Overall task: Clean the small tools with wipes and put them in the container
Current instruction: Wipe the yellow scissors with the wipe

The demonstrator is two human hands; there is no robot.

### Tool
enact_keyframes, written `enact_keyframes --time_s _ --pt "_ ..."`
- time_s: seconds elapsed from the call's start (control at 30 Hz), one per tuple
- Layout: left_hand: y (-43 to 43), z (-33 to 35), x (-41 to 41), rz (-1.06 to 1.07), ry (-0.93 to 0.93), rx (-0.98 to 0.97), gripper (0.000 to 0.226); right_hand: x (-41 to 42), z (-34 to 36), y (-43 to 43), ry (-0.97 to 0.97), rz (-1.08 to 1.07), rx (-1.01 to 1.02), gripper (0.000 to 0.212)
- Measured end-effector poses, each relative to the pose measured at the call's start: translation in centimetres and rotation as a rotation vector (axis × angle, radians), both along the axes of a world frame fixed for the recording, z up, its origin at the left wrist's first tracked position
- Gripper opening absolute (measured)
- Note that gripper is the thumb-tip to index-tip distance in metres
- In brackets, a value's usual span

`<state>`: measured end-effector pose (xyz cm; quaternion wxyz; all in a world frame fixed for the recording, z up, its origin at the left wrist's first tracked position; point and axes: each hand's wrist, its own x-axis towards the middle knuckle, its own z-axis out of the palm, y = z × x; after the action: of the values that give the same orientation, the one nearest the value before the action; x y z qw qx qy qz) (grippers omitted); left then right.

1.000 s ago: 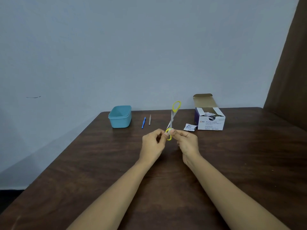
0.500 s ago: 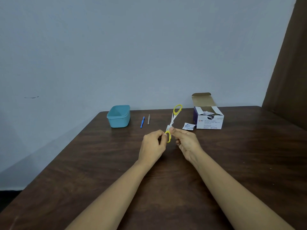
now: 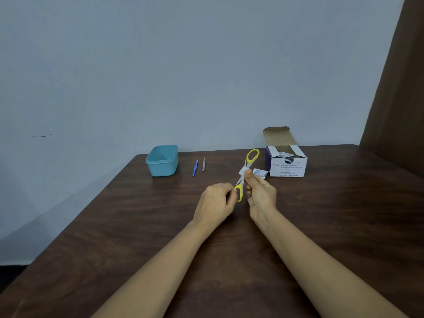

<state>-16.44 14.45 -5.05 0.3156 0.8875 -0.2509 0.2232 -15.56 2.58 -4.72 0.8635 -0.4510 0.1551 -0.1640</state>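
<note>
- Both bare forearms reach up from the bottom of the frame over the dark brown wooden counter [image 3: 110, 226], and the hands meet just right of centre.
- The left hand [image 3: 215, 203] has its fingers curled round the lower yellow handle of the yellow-handled metal scissors [image 3: 252, 156], gripping it.
- The scissors slant up and to the right, clear of the counter, with the other yellow loop at their top end. The blades are too small and too covered for me to tell how far they are spread.
- The right hand [image 3: 261, 196] pinches a small white wipe [image 3: 242, 171] between thumb and fingertips, against the middle of the scissors.
- A torn white wipe wrapper [image 3: 261, 173] lies on the counter just right of the right hand.
- Touching or just beside the wrapper stands an open white and purple cardboard box of alcohol swabs [image 3: 288, 167], flap raised, with packets showing inside.
- A slim blue plastic tool [image 3: 195, 169] and a slim grey metal tool [image 3: 203, 164] lie side by side, apart, left of the scissors.
- A teal rectangular plastic container [image 3: 162, 166] sits further left, near the counter's far edge.
</note>
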Motion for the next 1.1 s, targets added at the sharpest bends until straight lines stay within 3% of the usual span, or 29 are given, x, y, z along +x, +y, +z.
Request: enact_keyframes --time_s 0.13,0.4,0.77,0.97,1.1 --pt "-0.2 -0.1 -0.2 0.009 -0.023 0.056 0.027 0.3 0.2 -0.9 -0.003 0.008 0.058 0.012" --pt "0.7 -0.1 0.5 0.079 -0.013 0.018 0.025 -0.2 0.5 -0.6 0.043 0.211 -0.244 0.007" --pt "0.1 0.3 -0.2 -0.012 -0.027 0.111 0.024 0.1 0.6 -0.9 0.022 0.000 0.078 0.010" --pt "0.1 0.3 -0.1 -0.006 -0.052 0.152 0.024 0.2 0.6 -1.2 0.012 -0.027 0.090 0.011" --pt "0.6 0.3 0.0 0.029 -0.051 0.141 0.024 0.2 0.5 -1.6 0.047 0.132 -0.096 0.009"
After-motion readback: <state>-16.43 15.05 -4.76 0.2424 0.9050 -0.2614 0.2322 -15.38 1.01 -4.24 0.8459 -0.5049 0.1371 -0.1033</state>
